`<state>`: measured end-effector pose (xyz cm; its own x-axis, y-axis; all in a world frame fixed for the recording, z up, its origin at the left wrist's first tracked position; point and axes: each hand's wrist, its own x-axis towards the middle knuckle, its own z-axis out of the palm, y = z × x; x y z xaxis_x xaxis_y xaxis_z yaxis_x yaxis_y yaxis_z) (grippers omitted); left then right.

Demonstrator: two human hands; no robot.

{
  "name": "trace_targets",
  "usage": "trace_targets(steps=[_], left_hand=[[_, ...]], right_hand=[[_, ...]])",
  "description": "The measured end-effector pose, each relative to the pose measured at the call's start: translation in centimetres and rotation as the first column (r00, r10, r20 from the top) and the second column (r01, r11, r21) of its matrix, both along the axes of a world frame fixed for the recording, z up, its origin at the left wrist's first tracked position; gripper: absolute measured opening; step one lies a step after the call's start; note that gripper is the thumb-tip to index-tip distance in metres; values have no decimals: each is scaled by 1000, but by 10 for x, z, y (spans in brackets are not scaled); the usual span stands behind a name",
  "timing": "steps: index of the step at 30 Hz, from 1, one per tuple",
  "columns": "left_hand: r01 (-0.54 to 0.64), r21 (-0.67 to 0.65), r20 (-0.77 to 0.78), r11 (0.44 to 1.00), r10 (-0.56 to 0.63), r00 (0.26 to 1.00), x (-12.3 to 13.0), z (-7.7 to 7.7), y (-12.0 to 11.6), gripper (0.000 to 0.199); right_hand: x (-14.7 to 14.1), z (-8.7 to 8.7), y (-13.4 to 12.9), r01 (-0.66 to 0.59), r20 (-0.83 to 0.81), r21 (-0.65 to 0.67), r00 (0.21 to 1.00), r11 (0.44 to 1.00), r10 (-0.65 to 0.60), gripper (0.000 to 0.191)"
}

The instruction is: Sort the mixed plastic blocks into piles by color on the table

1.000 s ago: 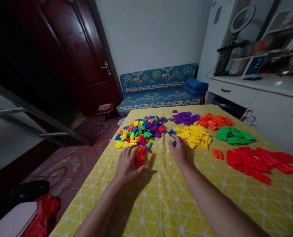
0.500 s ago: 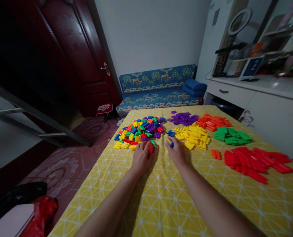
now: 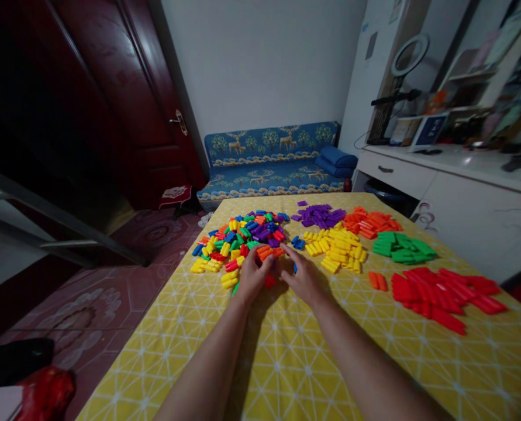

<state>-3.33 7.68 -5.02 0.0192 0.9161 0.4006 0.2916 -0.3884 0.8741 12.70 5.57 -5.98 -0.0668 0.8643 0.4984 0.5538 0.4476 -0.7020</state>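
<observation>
My left hand (image 3: 252,277) is at the near edge of a mixed-colour pile of small plastic building blocks (image 3: 242,234). Its thumb and fingers close on a row of orange blocks (image 3: 269,252). My right hand (image 3: 304,279) faces it from the right, fingers apart, index fingertip close to the orange row's right end. By its fingers a blue block (image 3: 295,268) partly shows. A red block (image 3: 269,280) sits below and between the hands. Yellow blocks (image 3: 229,279) lie just left of my left hand.
Sorted piles of purple (image 3: 321,216), yellow (image 3: 340,248), orange (image 3: 369,222), green (image 3: 403,248) and red blocks (image 3: 447,295) stand on the right. A few blue blocks (image 3: 297,242) and an orange pair (image 3: 378,281) lie apart. A patterned yellow cloth (image 3: 282,356) covers the table.
My hands have come closer together. The left now has orange blocks raised between its fingers, and yellow and red blocks have shifted nearer beside it. The view has turned slightly.
</observation>
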Motion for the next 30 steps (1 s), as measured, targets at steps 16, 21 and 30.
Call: trace_targets(steps=[16, 21, 30], left_hand=[[218, -117, 156, 969, -199, 968, -3, -9, -6, 31], [235, -168, 387, 957, -155, 909, -5, -12, -2, 41], [276, -228, 449, 934, -151, 881, -6, -5, -4, 46]], right_hand=[[-2, -7, 5, 17, -265, -43, 964, 999, -28, 13], [3, -12, 11, 102, -526, -115, 838, 988, -147, 25], [3, -15, 14, 108, -574, -136, 801, 985, -167, 31]])
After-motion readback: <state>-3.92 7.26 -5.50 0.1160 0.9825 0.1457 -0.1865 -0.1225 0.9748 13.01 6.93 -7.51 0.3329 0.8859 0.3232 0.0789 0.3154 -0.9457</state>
